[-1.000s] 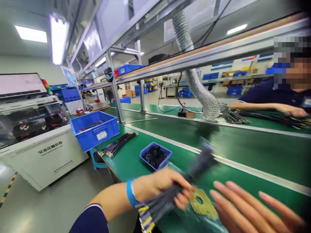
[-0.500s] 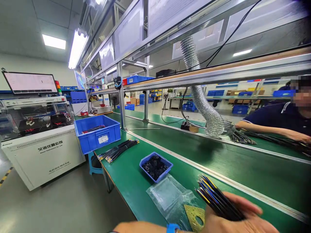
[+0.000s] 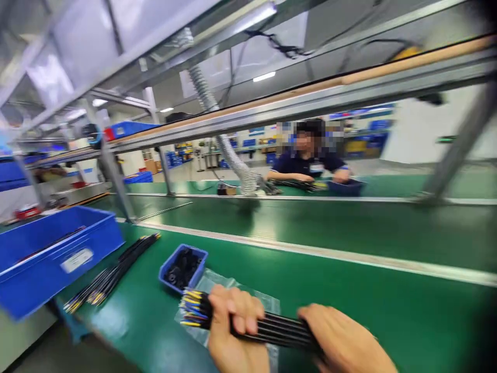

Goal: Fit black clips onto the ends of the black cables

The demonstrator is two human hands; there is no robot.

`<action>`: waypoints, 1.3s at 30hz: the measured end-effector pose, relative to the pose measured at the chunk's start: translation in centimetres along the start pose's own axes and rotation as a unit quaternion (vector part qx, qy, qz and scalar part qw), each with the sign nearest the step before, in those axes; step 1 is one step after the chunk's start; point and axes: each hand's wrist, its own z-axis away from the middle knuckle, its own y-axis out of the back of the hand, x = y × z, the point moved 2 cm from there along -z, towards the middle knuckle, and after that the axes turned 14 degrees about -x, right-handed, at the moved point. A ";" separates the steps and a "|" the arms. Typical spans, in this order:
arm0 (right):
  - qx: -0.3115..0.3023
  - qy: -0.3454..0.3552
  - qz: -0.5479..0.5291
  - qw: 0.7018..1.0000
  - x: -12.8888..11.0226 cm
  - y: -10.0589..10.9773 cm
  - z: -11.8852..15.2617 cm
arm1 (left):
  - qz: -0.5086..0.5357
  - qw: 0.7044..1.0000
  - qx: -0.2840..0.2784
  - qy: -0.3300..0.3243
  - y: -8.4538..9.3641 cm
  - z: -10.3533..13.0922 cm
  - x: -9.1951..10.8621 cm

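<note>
A thick bundle of black cables [image 3: 277,330] lies across the lower middle, its yellow, blue and white wire ends pointing left. My left hand [image 3: 237,324] is wrapped round it close to those ends. Farther right, my right hand [image 3: 341,336] is closed round the same bundle, slightly blurred. Beneath the hands lies a clear plastic bag [image 3: 221,280]. Just behind the wire ends stands a small blue bin [image 3: 165,274] of black parts. More black cables [image 3: 120,267] lie on the green table at the left.
A large blue crate [image 3: 97,238] with a white label stands at the left edge. Metal rails run along the green table [image 3: 349,295]. Across it, a person [image 3: 306,160] handles cables beside a dark bin [image 3: 345,186]. A silver duct [image 3: 233,150] hangs behind the shelf beam.
The view has swung right. The cable bundle now lies sideways with both hands round it; before, only one open-fingered hand showed under it. The person opposite is now fully in view.
</note>
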 end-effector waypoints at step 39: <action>-0.171 -0.122 0.019 0.978 0.9 1.6 -0.6 | 0.042 0.997 0.043 0.054 1.8 -1.5 3.0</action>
